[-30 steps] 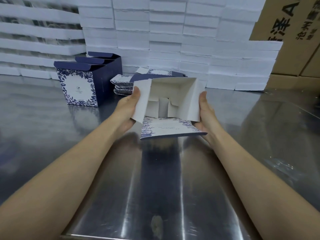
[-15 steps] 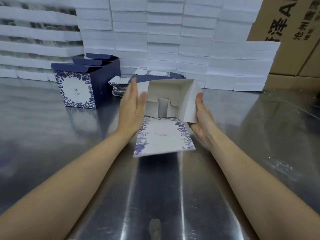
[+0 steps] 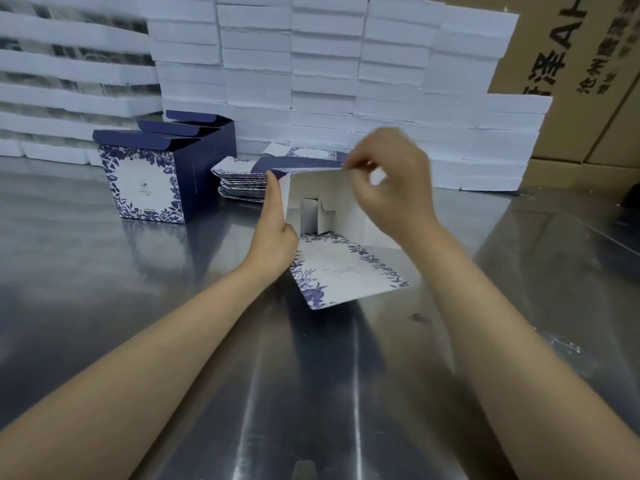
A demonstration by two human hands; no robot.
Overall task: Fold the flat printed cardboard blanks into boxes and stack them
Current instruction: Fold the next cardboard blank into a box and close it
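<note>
Shiny reflective metal on the table [image 3: 104, 289]; matt white card inside the half-folded box [image 3: 332, 192], smooth blue print outside; rough-edged white foam blocks [image 3: 322, 81]; matt brown cardboard cartons [image 3: 588, 81].

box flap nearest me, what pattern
The box flap has a blue floral border on white; head view.

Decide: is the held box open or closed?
Open. The box shows its white inside, and its printed flap lies folded outward.
</note>
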